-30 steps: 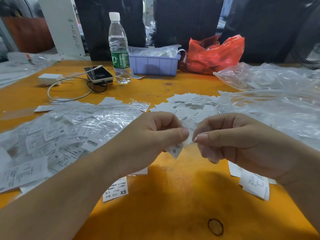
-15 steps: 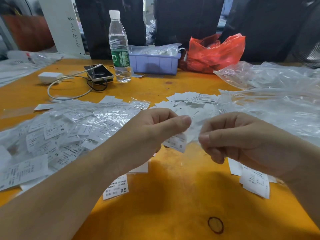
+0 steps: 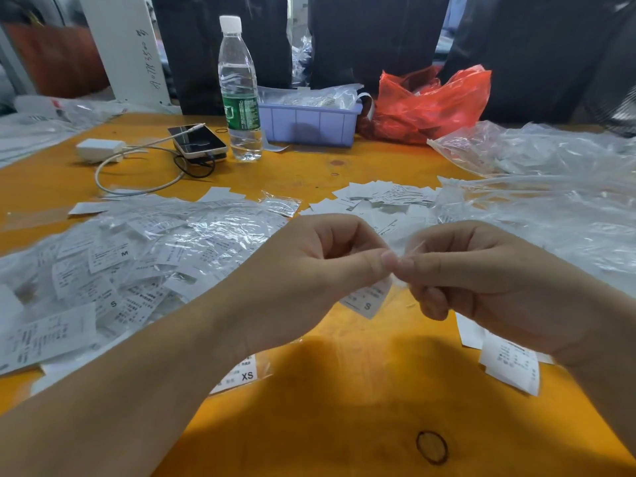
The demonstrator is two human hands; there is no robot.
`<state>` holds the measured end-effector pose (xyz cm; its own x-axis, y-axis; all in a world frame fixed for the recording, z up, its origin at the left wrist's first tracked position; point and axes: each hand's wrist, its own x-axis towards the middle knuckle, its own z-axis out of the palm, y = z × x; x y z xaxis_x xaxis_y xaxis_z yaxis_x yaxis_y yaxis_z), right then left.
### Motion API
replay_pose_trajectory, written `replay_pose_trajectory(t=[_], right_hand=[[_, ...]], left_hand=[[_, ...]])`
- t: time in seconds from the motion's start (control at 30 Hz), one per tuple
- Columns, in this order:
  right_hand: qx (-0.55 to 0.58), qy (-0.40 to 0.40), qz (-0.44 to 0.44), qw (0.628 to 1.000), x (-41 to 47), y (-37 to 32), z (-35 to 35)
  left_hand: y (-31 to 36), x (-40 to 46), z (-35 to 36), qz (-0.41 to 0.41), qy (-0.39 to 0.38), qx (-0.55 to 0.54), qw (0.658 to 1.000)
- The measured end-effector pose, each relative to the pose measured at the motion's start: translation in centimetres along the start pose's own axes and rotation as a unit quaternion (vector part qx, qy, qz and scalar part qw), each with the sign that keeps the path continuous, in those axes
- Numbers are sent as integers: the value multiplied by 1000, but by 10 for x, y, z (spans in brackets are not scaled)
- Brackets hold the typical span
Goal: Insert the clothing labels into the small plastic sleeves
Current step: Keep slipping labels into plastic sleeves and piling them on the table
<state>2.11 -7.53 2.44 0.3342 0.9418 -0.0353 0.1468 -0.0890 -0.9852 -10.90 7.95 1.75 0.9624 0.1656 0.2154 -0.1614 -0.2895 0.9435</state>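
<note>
**Both hands pinching one label and sleeve**

My left hand (image 3: 309,266) and right hand (image 3: 481,280) meet thumb to thumb above the table (image 3: 344,407), fingers curled. Between them I pinch a white label (image 3: 366,299) marked S, which hangs down from my left thumb, and a thin clear sleeve (image 3: 401,253) whose edge shows at my right thumb. I cannot tell how far the label sits inside it. To the left lies a heap of bagged labels (image 3: 120,256); loose labels (image 3: 382,197) lie just beyond my hands, and a few more (image 3: 509,366) under my right wrist. An XS label (image 3: 241,375) lies by my left forearm. Far off stand a bottle (image 3: 239,94), a phone (image 3: 198,141), a blue bin (image 3: 306,123) and a red bag (image 3: 430,101)
</note>
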Motion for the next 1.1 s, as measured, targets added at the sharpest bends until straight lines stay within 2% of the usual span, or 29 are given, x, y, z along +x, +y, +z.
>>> replay_pose_trajectory(t=[0.17,0.3,0.5,0.7,0.93,1.1], right_hand=[[48,76,-40,995,1,-1,4],[78,97,-76,989,1,-3,6],[27,63,-85,994,-2,-5,9],[8,52,-78,996,-1,-5,8],[20,34,-69,997,-1,-4,10],[8,53,-65,996,-1,-3,11]], left_hand=[[-3,0,1,-7,12,35,999],[-2,0,3,-21,2,57,998],[2,1,-3,-20,35,22,999],[2,-1,-1,3,19,10,1000],[2,0,-1,-17,15,26,999],[2,0,-2,-3,5,32,999]])
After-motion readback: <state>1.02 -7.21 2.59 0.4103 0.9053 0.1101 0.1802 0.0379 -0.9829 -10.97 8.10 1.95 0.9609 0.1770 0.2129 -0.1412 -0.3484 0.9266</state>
